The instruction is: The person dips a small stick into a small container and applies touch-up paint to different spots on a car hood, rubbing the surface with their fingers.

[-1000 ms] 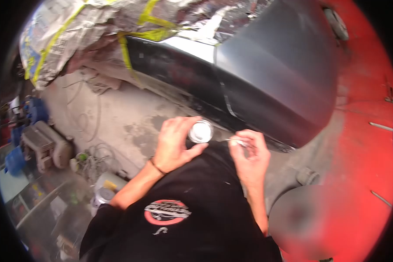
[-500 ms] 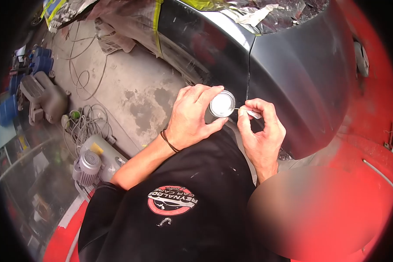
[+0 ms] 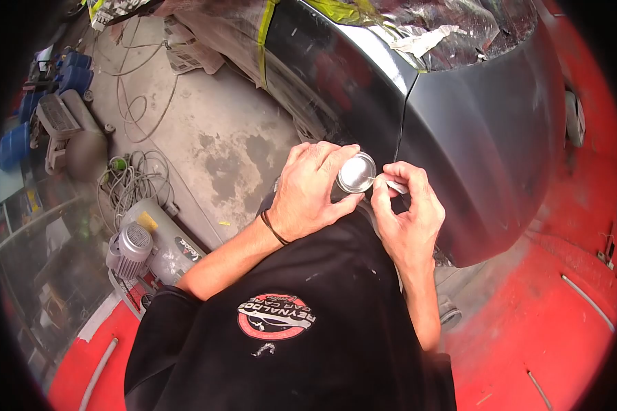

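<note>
A small round metal can [image 3: 357, 172] is gripped in my left hand [image 3: 312, 181], thumb and fingers wrapped round its side. Its shiny silver top faces up at the camera; I cannot tell whether a lid is on it. My right hand [image 3: 411, 212] is closed in a pinch on a small pale piece with a thin tip [image 3: 395, 185]. That tip reaches the can's right rim. Most of the pale piece is hidden by the fingers, so its kind is unclear. Beyond both hands curves the dark grey car body panel [image 3: 480, 151].
Plastic sheeting [image 3: 483, 27] and yellow tape [image 3: 266, 41] cover parts of the car. On the left stand an air compressor [image 3: 161, 236], a coiled cable [image 3: 134, 185] and blue containers [image 3: 15, 145]. The concrete floor [image 3: 178, 123] has dark stains; red surface [image 3: 528, 329] lies at right.
The can has tilted, and its top now looks silver rather than white. The thin tip has come over to the can's rim. The whole view has shifted slightly.
</note>
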Action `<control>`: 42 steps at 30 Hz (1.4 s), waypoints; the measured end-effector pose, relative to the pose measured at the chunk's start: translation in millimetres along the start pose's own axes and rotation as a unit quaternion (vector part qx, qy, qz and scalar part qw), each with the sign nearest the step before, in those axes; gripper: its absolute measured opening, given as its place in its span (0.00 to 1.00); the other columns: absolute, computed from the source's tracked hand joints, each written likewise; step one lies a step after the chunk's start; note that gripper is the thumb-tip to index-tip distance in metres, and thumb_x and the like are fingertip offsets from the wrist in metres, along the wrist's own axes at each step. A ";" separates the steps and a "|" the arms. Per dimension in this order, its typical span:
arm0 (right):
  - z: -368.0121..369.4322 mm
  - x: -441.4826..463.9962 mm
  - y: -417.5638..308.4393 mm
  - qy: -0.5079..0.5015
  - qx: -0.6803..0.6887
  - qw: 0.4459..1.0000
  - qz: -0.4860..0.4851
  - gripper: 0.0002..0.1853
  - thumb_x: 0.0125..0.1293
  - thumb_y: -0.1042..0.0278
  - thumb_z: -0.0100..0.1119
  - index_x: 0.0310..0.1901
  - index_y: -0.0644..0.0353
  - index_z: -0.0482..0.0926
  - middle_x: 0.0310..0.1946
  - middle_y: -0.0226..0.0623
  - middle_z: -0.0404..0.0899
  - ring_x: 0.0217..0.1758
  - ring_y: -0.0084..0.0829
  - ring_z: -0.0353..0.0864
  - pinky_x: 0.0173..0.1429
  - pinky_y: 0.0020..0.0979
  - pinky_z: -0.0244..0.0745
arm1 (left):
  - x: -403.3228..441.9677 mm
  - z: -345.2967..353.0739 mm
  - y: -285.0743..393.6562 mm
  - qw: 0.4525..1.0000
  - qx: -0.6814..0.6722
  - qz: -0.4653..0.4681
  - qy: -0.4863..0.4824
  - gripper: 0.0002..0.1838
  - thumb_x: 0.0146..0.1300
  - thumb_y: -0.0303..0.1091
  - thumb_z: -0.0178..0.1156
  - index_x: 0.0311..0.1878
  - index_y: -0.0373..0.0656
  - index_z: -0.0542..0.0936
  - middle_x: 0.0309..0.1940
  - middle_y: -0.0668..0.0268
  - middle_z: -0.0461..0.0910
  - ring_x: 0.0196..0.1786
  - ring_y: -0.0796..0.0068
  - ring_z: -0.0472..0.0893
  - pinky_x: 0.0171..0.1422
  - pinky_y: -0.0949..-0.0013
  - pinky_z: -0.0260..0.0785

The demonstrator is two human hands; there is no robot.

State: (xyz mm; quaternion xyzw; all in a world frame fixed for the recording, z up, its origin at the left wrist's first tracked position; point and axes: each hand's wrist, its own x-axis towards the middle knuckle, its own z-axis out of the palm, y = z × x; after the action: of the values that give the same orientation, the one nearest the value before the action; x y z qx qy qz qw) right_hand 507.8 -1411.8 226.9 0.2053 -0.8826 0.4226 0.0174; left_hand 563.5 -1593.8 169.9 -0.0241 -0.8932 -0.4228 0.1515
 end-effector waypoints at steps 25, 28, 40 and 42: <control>-108.6 130.3 163.5 0.152 0.203 0.960 0.119 0.11 0.72 0.74 0.73 0.53 0.63 0.86 0.46 0.35 0.89 0.51 0.24 0.88 0.61 0.31 0.84 | -59.0 13.6 9.1 0.938 -0.012 -0.304 0.165 0.40 0.62 0.30 0.83 0.77 0.34 0.78 0.59 0.61 0.81 0.60 0.67 0.82 0.71 0.62 0.75; -101.4 156.4 173.5 0.126 0.181 0.971 0.088 0.12 0.70 0.73 0.74 0.54 0.61 0.86 0.47 0.39 0.90 0.51 0.28 0.91 0.60 0.34 0.85 | -67.1 24.4 18.5 0.924 -0.013 -0.326 0.200 0.40 0.63 0.30 0.83 0.77 0.34 0.77 0.63 0.61 0.79 0.62 0.69 0.81 0.72 0.62 0.75; -81.4 187.4 186.8 0.072 0.124 0.989 0.028 0.12 0.69 0.70 0.73 0.52 0.58 0.88 0.47 0.40 0.91 0.53 0.34 0.93 0.64 0.38 0.86 | -84.7 57.9 43.8 0.916 0.055 -0.324 0.230 0.41 0.62 0.30 0.83 0.78 0.36 0.78 0.62 0.61 0.80 0.61 0.67 0.81 0.71 0.62 0.74; -81.1 186.5 185.4 0.071 0.120 0.990 0.027 0.12 0.69 0.70 0.74 0.52 0.58 0.88 0.47 0.40 0.91 0.53 0.34 0.93 0.64 0.38 0.86 | -86.4 59.6 45.0 0.912 0.056 -0.330 0.237 0.41 0.62 0.30 0.83 0.78 0.36 0.78 0.62 0.61 0.80 0.61 0.66 0.81 0.71 0.61 0.74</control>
State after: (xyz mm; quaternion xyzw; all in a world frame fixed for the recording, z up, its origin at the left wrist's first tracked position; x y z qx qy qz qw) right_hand 255.6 -1312.0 180.0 0.1517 -0.8274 0.5390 0.0439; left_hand 638.6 -1512.2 142.8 0.3812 -0.8104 -0.3912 0.2119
